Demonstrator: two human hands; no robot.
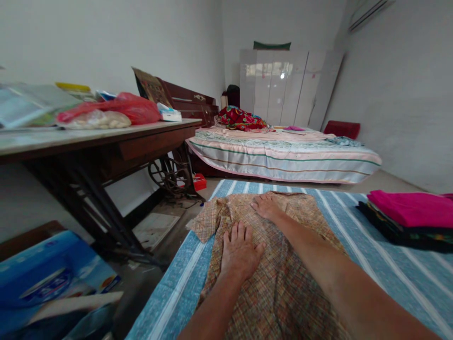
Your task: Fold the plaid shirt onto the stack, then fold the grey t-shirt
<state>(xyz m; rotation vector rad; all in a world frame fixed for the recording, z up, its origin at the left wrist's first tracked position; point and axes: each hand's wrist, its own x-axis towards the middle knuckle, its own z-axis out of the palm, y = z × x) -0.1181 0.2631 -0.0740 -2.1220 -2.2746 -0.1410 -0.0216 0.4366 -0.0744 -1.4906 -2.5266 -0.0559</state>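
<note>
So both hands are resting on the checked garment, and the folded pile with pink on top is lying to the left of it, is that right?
Not quite: the pile lies to the right of the garment, as the head view shows. The left hand and right hand do rest on it.

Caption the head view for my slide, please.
Left hand and right hand pressing flat on a brown checked fabric garment, spread over blue, white-striped cloth.
</note>
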